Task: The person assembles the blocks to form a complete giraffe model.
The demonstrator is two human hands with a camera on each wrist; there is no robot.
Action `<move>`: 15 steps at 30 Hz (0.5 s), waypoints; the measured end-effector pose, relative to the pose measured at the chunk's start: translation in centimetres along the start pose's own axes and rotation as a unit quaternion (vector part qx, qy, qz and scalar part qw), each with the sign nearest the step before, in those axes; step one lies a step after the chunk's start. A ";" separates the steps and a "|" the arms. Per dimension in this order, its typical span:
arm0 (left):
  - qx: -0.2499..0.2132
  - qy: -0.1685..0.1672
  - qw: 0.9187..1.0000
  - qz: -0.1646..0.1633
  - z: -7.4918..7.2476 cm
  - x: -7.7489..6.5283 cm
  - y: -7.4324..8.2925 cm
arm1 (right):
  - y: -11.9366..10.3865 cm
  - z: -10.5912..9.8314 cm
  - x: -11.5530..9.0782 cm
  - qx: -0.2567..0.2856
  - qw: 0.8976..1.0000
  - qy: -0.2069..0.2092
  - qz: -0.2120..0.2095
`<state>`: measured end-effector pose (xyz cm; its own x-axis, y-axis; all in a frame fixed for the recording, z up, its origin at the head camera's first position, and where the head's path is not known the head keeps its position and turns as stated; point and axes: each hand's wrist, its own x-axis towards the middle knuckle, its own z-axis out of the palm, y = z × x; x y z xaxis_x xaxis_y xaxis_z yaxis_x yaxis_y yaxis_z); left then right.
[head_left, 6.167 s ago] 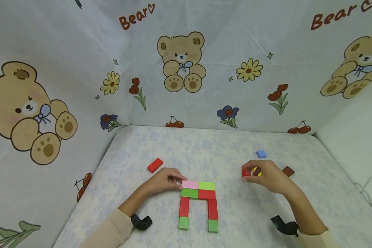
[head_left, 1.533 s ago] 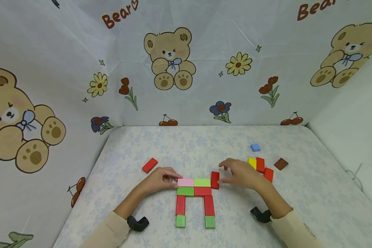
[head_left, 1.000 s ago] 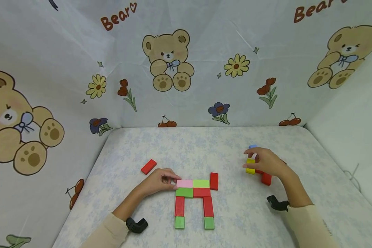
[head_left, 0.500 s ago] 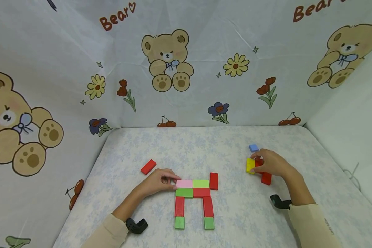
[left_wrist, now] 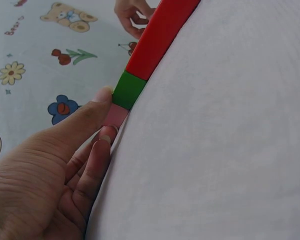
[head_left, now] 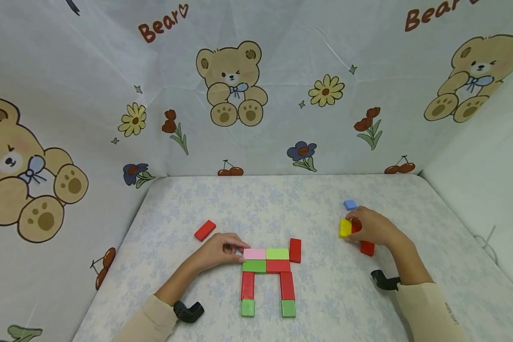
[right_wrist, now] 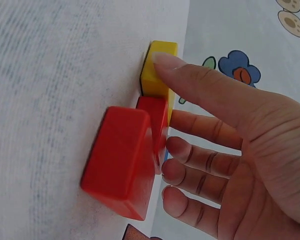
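The left hand point(head_left: 221, 249) pinches the left end of a pink block point(head_left: 255, 254), thumb and fingertips on its sides in the left wrist view. Flat on the table, that block joins a light green block point(head_left: 277, 254), a green one point(head_left: 254, 266) and a red one point(head_left: 278, 266). Two legs of red point(head_left: 247, 285) and green point(head_left: 248, 308) extend below. At the upper right end stands another red block point(head_left: 295, 250). Farther right, the right hand point(head_left: 374, 225) has thumb and index finger about a yellow block point(right_wrist: 157, 75); its other fingers are loosely curled near two red blocks point(right_wrist: 117, 155).
A loose red block point(head_left: 205, 230) lies beyond the left hand. Just past the right hand is a blue block point(head_left: 350, 204). The corner of a brown block point(right_wrist: 133, 233) shows in the right wrist view. A bear-print cloth point(head_left: 273, 142) rises behind the table point(head_left: 239, 199).
The right hand set a red block at the right end of the row, let go and moved back right to the yellow block. The left hand has stayed at the pink block.
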<state>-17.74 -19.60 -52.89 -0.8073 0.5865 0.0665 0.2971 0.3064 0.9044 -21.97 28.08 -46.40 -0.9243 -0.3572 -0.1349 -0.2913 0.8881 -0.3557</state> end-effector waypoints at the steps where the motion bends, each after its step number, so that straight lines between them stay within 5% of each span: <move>1: -0.001 0.000 1.000 0.000 0.0 0.0 0.0 | -0.1 0.1 0.0 0.000 1.000 0.000 0.000; 15: 0.006 0.010 1.000 0.011 0.1 0.0 -0.4 | -3.4 0.8 1.0 0.009 1.000 0.020 -0.020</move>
<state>-17.83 -19.60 -53.30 -0.8108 0.5777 0.0946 0.3205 0.3030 0.8975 -21.74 24.50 -46.09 -0.9215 -0.3794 -0.0832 -0.3234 0.8682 -0.3764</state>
